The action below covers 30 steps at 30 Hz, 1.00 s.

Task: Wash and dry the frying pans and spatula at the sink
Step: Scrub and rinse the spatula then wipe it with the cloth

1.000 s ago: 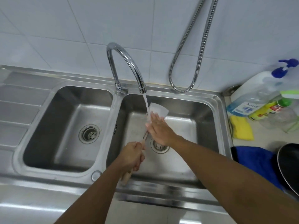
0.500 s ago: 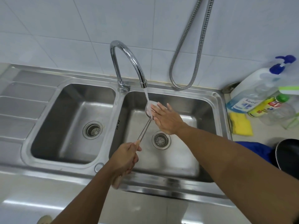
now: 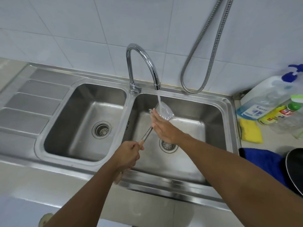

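A spatula (image 3: 147, 134) with a metal shaft and pale head is held over the right basin (image 3: 211, 110) of the steel double sink. My left hand (image 3: 127, 156) grips its wooden handle near the front rim. My right hand (image 3: 164, 128) lies flat with fingers extended against the spatula head (image 3: 167, 113), which sits under the stream running from the curved tap (image 3: 148, 63). A black frying pan (image 3: 295, 167) shows partly at the right edge on the counter.
The left basin (image 3: 82, 118) holds only its drain. A blue cloth (image 3: 262, 161) lies under the pan. A yellow sponge (image 3: 250, 131), a pump soap jug (image 3: 265, 99) and bottles stand at back right. A metal hose (image 3: 208, 46) hangs on the tiled wall.
The spatula head has been turned and moved under the stream while my right hand slid along it. The view has shifted, so the sink sits lower and further right.
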### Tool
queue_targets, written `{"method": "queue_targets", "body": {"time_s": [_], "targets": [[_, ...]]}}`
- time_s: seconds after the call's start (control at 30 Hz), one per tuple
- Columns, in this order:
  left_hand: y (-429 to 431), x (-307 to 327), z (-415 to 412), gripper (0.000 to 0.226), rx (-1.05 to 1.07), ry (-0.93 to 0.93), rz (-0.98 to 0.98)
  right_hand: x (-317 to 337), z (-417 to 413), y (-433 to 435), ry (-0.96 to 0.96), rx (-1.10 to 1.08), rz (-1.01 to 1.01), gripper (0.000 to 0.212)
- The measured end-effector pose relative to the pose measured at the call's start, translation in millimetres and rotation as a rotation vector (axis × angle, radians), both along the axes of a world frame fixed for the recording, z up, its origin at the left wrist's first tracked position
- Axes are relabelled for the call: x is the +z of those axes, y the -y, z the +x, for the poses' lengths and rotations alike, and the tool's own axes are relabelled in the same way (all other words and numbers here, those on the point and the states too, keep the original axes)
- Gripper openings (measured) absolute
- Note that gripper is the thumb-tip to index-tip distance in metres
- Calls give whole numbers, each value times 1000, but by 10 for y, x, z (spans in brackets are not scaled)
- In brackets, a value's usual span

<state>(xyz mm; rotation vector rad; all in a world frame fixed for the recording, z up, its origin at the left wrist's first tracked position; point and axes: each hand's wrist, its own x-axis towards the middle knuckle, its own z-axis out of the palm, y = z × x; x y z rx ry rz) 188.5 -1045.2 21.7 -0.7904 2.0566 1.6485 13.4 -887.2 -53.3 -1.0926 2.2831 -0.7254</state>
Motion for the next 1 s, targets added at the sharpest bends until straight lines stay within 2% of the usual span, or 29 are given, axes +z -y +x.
{"method": "queue_targets", "body": {"time_s": [0.07, 0.17, 0.23, 0.27, 0.37, 0.5, 0.57, 0.63, 0.73, 0.87, 0.93, 1.0], "targets": [[33, -48, 40, 32, -34, 28, -37, -18, 27, -85, -43, -13, -51, 49], [66, -105, 69, 24, -114, 29, -193, 51, -62, -166, -295, -110, -158, 39], [71, -128, 55, 17, -142, 8, -323, 134, -169, -182, -435, -92, -165, 37], [67, -147, 49, 17, -150, -17, -390, 182, -220, -171, -434, -47, -127, 38], [32, -136, 49, 24, -98, -98, -501, 348, -308, -112, -221, 25, 80, 42], [45, -63, 92, 31, -91, -169, -631, 404, -510, -80, -70, -177, 189, 48], [31, -34, 90, 33, -139, -200, -717, 373, -514, -44, -101, -207, 126, 43], [3, 4, 55, 32, -163, -204, -761, 328, -403, 18, -192, -196, -25, 37], [-1, 53, -20, 29, -199, -186, -804, 249, -263, 11, -342, -45, -129, 54], [-12, 103, -44, 30, -238, -174, -808, 312, -373, -129, -229, -113, -45, 56], [-59, 123, -87, 31, -223, -171, -790, 334, -314, -135, -289, -140, -27, 58], [-105, 147, -167, 32, -193, -149, -754, 335, -181, -139, -371, 5, -41, 67]]}}
